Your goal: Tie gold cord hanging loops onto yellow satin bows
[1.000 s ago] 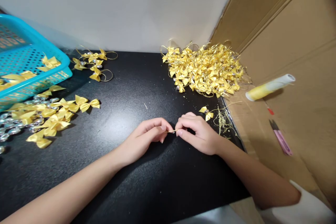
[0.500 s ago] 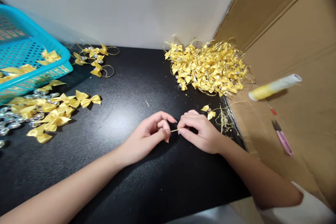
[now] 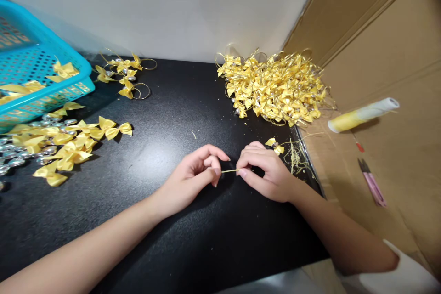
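head view | left hand [image 3: 193, 177] and right hand [image 3: 267, 172] each pinch an end of a thin gold thread [image 3: 230, 171], taut between their fingertips, low over the grainy black surface [image 3: 172, 115] | heap of satin yellow bows [image 3: 275, 89] behind

a thin gold thread [image 3: 230, 171] runs short, taut and nearly level just above the black tabletop.
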The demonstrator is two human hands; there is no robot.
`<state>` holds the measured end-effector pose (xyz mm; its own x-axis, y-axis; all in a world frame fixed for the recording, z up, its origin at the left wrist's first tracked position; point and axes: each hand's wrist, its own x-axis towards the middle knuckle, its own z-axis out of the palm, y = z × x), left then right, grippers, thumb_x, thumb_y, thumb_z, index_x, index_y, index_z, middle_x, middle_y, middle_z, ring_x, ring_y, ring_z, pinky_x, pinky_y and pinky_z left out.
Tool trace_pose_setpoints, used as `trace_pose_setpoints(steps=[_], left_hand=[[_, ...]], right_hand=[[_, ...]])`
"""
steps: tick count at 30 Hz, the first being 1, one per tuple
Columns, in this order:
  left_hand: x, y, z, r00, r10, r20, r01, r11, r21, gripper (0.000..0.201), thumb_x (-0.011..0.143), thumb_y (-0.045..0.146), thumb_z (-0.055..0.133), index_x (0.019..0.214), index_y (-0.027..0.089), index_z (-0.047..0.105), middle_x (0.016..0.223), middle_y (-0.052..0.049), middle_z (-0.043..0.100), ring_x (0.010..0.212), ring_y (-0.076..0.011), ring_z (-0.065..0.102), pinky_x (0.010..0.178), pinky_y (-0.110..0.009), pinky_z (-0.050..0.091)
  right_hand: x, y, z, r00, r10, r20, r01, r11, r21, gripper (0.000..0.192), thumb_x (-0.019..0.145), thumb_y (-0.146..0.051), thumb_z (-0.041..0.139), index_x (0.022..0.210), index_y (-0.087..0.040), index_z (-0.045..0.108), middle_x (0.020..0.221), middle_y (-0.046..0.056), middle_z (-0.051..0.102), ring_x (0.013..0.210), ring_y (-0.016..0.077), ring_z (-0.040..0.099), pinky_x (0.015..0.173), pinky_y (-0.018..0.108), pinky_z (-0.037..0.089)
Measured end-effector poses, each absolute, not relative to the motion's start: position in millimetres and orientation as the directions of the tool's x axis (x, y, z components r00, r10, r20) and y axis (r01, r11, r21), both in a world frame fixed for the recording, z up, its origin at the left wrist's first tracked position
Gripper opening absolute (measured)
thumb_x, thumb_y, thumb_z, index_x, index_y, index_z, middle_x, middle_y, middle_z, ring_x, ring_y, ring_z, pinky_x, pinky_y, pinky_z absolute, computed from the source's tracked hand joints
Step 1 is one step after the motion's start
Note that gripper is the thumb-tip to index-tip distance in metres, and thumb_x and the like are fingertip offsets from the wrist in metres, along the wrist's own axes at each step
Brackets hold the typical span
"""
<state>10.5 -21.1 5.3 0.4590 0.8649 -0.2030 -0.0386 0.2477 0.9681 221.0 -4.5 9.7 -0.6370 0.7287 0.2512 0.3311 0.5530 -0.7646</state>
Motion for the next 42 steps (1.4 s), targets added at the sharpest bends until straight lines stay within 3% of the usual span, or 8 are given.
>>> trace_pose_setpoints(steps=[8, 12, 17, 26, 35, 38, 42], left_hand=[[10.3, -21.8, 3.3, 0.451, 0.869, -0.205, -0.034, 0.246, 0.969, 0.010, 0.086, 0.022, 0.052, 0.095, 0.018, 0.056, 0.057, 0.008, 0.048, 0.056, -0.0094, 0.040, 0.060, -0.025, 0.033], [9.9, -22.4, 2.6, 0.460, 0.864, -0.202, -0.032, 0.244, 0.969, 0.011, 0.087, 0.023, 0.052, 0.096, 0.018, 0.055, 0.059, 0.008, 0.048, 0.057, -0.0094, 0.041, 0.060, -0.025, 0.033], [9.5, -22.3, 3.4, 0.461, 0.861, -0.214, 0.001, 0.241, 0.971, 0.010, 0.086, 0.021, 0.051, 0.095, 0.018, 0.055, 0.057, 0.008, 0.045, 0.055, -0.0090, 0.038, 0.057, -0.024, 0.031], [8.3, -22.7, -0.4, 0.418, 0.865, -0.278, -0.040, 0.323, 0.946, 0.014, 0.074, 0.016, 0.052, 0.088, 0.020, 0.051, 0.055, 0.010, 0.035, 0.049, -0.0077, 0.025, 0.049, -0.021, 0.023], [8.9, -25.3, -0.1, 0.414, 0.865, -0.283, 0.009, 0.308, 0.951, 0.015, 0.081, 0.025, 0.057, 0.078, 0.021, 0.043, 0.053, 0.011, 0.029, 0.049, -0.0075, 0.020, 0.047, -0.020, 0.019], [9.4, -25.0, 1.1, 0.439, 0.856, -0.271, 0.009, 0.298, 0.955, 0.011, 0.082, 0.029, 0.056, 0.082, 0.020, 0.049, 0.055, 0.010, 0.031, 0.050, -0.0081, 0.024, 0.049, -0.020, 0.022], [11.0, -25.2, 1.2, 0.479, 0.826, -0.297, 0.066, 0.303, 0.951, 0.025, 0.085, 0.042, 0.057, 0.087, 0.017, 0.061, 0.059, 0.006, 0.040, 0.054, -0.0090, 0.031, 0.051, -0.022, 0.025]], right_hand=[[218.5, -7.2, 7.4, -0.636, 0.739, 0.224, 0.392, 0.558, -0.731, 0.010, 0.077, -0.021, 0.063, 0.080, -0.019, 0.054, 0.066, -0.006, 0.049, 0.062, 0.0113, 0.048, 0.075, 0.032, 0.031], [213.1, -9.7, 4.4, -0.648, 0.741, 0.178, 0.411, 0.536, -0.737, 0.009, 0.085, -0.027, 0.060, 0.082, -0.019, 0.056, 0.065, -0.006, 0.050, 0.063, 0.0113, 0.050, 0.076, 0.033, 0.030], [212.6, -9.4, 3.5, -0.654, 0.719, 0.238, 0.367, 0.575, -0.731, 0.019, 0.091, -0.021, 0.051, 0.072, -0.019, 0.052, 0.062, -0.005, 0.051, 0.063, 0.0115, 0.048, 0.075, 0.033, 0.029], [222.2, -2.8, 11.0, -0.605, 0.715, 0.350, 0.379, 0.646, -0.663, 0.021, 0.088, -0.019, 0.050, 0.067, -0.020, 0.051, 0.061, -0.003, 0.054, 0.059, 0.0119, 0.046, 0.073, 0.034, 0.032], [220.2, -3.0, 7.8, -0.603, 0.698, 0.386, 0.344, 0.664, -0.664, 0.025, 0.088, -0.018, 0.048, 0.063, -0.021, 0.047, 0.057, -0.003, 0.052, 0.056, 0.0122, 0.044, 0.069, 0.033, 0.034], [222.2, -1.2, 8.0, -0.595, 0.709, 0.379, 0.352, 0.654, -0.670, 0.024, 0.089, -0.020, 0.049, 0.065, -0.020, 0.050, 0.059, -0.003, 0.055, 0.057, 0.0119, 0.046, 0.071, 0.033, 0.034], [224.3, 2.1, 12.6, -0.629, 0.690, 0.357, 0.404, 0.683, -0.608, 0.022, 0.093, -0.023, 0.050, 0.072, -0.020, 0.056, 0.065, -0.002, 0.060, 0.062, 0.0120, 0.051, 0.075, 0.034, 0.032]])
